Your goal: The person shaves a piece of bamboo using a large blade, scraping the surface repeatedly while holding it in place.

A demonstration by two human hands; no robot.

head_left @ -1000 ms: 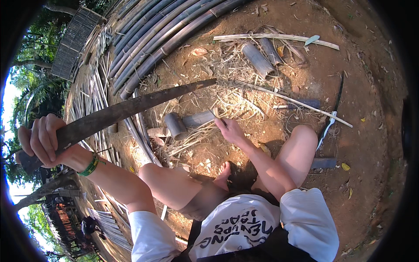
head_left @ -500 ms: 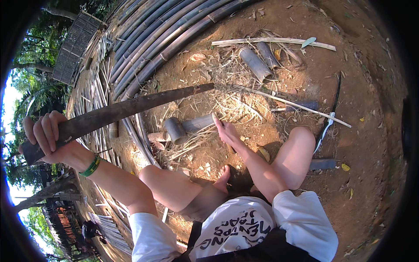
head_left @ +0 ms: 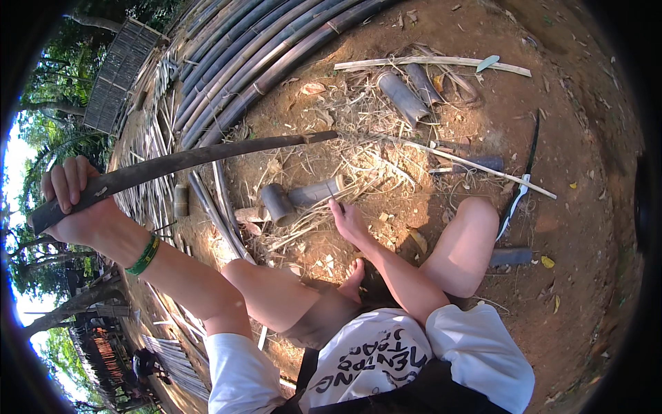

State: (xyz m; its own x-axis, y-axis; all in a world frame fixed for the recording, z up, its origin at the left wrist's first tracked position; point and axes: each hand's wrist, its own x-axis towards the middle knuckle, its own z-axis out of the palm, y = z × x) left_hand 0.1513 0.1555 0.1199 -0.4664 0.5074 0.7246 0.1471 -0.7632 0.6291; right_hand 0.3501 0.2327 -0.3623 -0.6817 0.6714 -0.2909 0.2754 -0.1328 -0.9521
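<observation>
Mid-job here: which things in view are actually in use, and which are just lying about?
In use:
left hand gripping the long dark bamboo strip
right hand at the short bamboo section on the ground

Lying about:
stacked bamboo poles
two cut bamboo pieces
thin pale stick
dark blade on the dirt

An open-air bamboo working yard on bare earth, under trees.

I sit on reddish dirt ground [head_left: 572, 207] strewn with shavings and cut bamboo sections [head_left: 403, 96]. Long bamboo poles [head_left: 276, 55] lie stacked beside me, split strips [head_left: 148, 148] are spread out farther off, and a woven panel [head_left: 117, 76] stands by green trees [head_left: 48, 131].
</observation>
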